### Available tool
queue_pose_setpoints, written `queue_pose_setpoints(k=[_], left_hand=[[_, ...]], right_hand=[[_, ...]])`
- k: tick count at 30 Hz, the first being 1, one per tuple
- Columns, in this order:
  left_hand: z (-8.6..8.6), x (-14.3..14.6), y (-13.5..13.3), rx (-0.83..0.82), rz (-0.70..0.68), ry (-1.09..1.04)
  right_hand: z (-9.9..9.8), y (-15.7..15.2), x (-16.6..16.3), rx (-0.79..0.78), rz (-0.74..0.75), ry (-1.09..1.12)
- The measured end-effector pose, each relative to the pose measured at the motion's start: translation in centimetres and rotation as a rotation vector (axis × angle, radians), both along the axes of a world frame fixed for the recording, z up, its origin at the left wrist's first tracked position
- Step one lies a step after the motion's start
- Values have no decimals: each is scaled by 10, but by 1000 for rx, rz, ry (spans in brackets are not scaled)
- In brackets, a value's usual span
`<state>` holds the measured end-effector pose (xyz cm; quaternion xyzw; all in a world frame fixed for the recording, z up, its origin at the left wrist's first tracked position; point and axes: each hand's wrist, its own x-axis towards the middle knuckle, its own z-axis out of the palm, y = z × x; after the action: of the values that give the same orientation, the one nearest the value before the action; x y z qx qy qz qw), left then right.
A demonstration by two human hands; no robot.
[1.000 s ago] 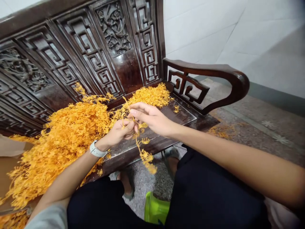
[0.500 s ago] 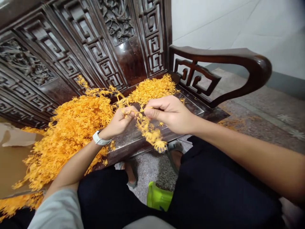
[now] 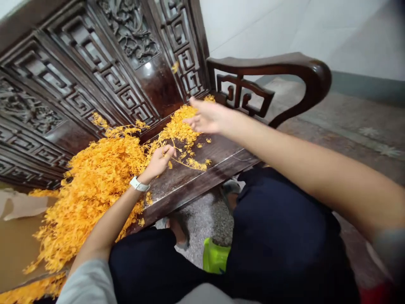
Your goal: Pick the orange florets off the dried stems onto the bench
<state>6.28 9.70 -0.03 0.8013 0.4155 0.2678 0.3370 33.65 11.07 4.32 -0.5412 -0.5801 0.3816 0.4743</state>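
My left hand (image 3: 162, 159), with a white band on its wrist, pinches a thin orange-yellow artificial flower sprig (image 3: 190, 164). The sprig's stem runs right from the fingers, low over the wooden seat. My right hand (image 3: 207, 117) has its fingers apart and holds nothing. It hovers above a smaller heap of loose yellow flower pieces (image 3: 179, 124), hiding part of it. One small yellow piece (image 3: 175, 66) shows in front of the carved backrest, apart from both hands. Left of my left hand rises a large pile of orange-yellow sprigs (image 3: 101, 169).
The dark wooden bench (image 3: 202, 171) has a carved backrest (image 3: 158, 86) and a curved armrest (image 3: 284, 63) at the right. Cardboard (image 3: 22, 236) stands at the left edge. A bright green plastic object (image 3: 215, 257) is on the floor between my legs.
My right hand has left the sprig and moved up and back over the smaller heap, its fingers opening. My left hand still holds the sprig, now lower. The view has shifted slightly.
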Motion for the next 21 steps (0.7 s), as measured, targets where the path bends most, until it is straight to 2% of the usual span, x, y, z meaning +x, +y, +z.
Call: queue_pose_setpoints(k=[4,6,8,10,13,16,19,21], left_hand=[[4,6,-1,-59,109,-193],[10,10,-1,-108,133,-360],[17,15,-3,-143,149,-495],[21,22,-5,-148,175,-565],[18,30,-3,-87,204,-576],[9,28,5,160,169,-515],[-1,19,14,468,65,-326],[-8,13,18,521,-5,-187]], right_hand=[[-47,12,-16,-242,148,-56],[-67,13,-16,-332,300,0],[-75,9,-15,-378,495,139],[-73,0,-17,-397,637,250],[-59,-17,-26,-386,680,269],[-48,-31,-36,-304,690,221],[-45,-34,-39,-207,675,183],[-46,-31,-36,-139,625,138]])
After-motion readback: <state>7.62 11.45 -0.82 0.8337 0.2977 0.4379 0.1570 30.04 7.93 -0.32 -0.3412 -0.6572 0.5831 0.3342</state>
